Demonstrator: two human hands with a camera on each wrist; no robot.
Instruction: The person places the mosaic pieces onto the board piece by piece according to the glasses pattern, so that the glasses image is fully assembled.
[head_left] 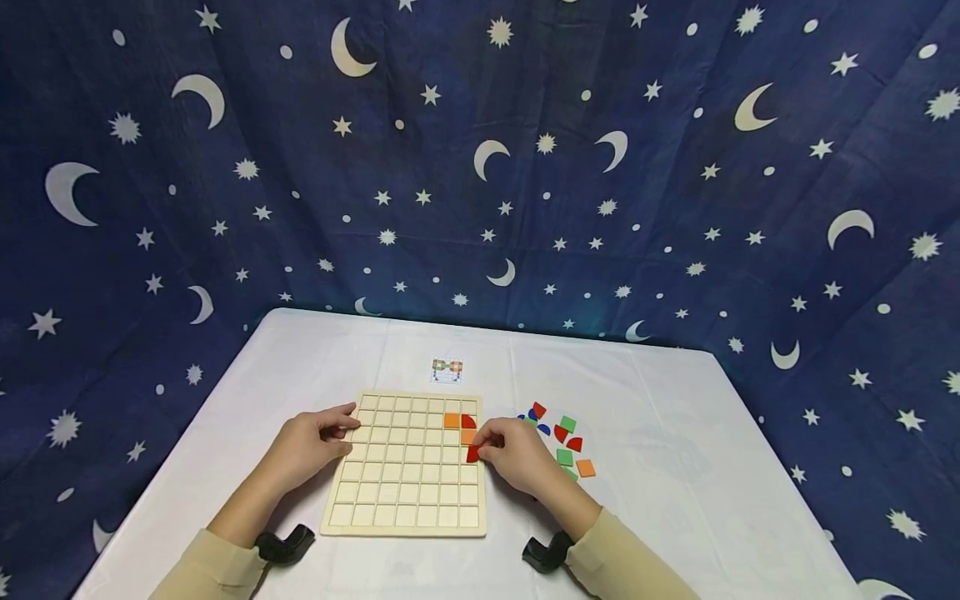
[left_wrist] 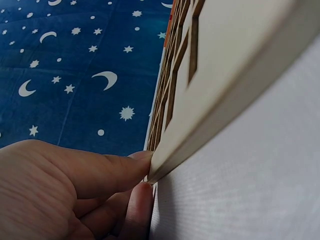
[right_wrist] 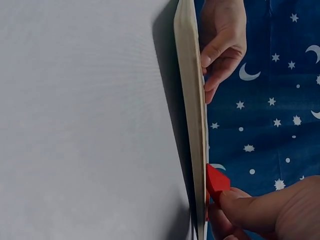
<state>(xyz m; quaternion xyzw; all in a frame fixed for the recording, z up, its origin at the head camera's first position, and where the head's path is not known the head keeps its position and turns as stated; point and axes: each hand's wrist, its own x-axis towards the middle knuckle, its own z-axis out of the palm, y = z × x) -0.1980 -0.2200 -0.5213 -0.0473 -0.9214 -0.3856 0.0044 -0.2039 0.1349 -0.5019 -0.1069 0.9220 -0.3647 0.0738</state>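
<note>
My right hand [head_left: 517,454] pinches a red quarter-circle tile [right_wrist: 217,182] between thumb and fingers. The tile is tilted, close over the right column of a light wooden grid board [head_left: 400,473]. On the board's far left edge, the fingertips and thumb of my left hand [head_left: 307,446] rest spaced apart; the left wrist view shows the thumb [left_wrist: 110,172] right at the rim. Two orange squares and one red quarter-circle [head_left: 467,421] lie in board cells, one orange square [head_left: 452,420] to the left of the red one and the other orange square [head_left: 468,437] below it.
Right of the board lie several loose tiles, among them a green square [head_left: 565,457], an orange square [head_left: 586,468] and a red piece [head_left: 574,444]. A small printed pattern card [head_left: 447,370] lies behind the board. The white-covered table [head_left: 637,400] meets a star-patterned curtain [head_left: 480,167].
</note>
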